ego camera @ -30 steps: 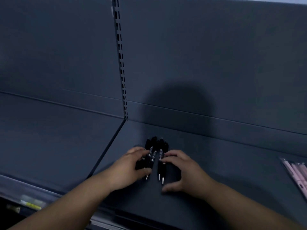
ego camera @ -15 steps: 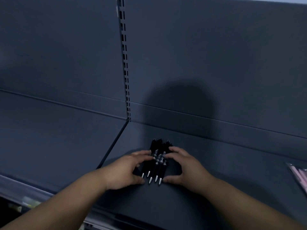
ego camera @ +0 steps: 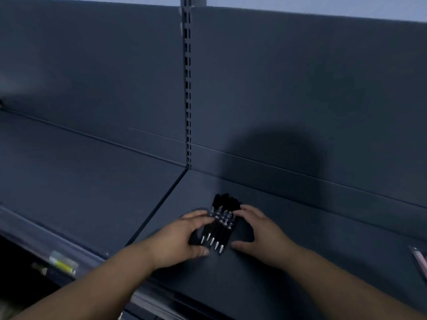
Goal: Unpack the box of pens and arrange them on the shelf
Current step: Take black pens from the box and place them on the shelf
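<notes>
I see a small bunch of black pens [ego camera: 219,225] lying flat on the dark grey shelf [ego camera: 288,239], silver tips pointing toward me. My left hand [ego camera: 182,239] cups their left side and my right hand [ego camera: 258,232] their right, fingers spread. At the far right edge lies a pink packet [ego camera: 421,262]
</notes>
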Action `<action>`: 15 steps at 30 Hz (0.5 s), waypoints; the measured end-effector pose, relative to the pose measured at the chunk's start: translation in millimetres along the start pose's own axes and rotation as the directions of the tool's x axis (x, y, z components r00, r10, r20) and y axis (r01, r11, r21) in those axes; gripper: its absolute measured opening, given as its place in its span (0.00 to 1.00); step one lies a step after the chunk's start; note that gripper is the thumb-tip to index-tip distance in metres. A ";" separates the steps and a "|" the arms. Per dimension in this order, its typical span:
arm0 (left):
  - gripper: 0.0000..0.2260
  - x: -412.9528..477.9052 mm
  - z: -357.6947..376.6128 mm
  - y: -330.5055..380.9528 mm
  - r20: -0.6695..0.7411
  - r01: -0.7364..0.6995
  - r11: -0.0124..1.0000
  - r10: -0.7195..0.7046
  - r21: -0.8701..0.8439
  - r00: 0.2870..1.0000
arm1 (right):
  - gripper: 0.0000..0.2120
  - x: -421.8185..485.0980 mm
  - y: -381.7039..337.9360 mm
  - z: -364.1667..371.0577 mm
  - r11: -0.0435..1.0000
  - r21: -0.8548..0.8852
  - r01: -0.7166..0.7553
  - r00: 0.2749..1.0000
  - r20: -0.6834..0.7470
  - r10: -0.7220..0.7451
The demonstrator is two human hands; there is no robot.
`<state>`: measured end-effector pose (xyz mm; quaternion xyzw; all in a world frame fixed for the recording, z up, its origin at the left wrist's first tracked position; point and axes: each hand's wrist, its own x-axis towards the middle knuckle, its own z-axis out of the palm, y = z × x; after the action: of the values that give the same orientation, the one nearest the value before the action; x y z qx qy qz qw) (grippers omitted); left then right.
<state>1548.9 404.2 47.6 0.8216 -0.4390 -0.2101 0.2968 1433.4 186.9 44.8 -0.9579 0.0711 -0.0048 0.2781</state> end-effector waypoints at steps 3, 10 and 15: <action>0.30 -24.3 2.2 -0.5 -0.155 0.102 0.994 -0.107 -0.037 0.982 | 0.32 -7.8 5.3 -9.0 1.000 -0.018 -0.005 0.999 -0.034 0.005; 0.30 -127.5 20.3 17.8 -0.561 0.372 0.906 -0.417 -0.199 0.715 | 0.24 -19.2 -13.2 -11.5 0.996 0.075 0.050 0.998 -0.053 -0.046; 0.30 -240.7 67.3 32.4 -0.610 0.571 0.749 -0.635 -0.336 0.474 | 0.22 -31.6 -64.6 14.4 0.964 0.150 0.219 0.974 0.028 -0.226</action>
<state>1362.2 573.2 40.2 0.9246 0.0322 0.0033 0.3797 1411.5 253.0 68.1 -0.9368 -0.0437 -0.0200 0.3466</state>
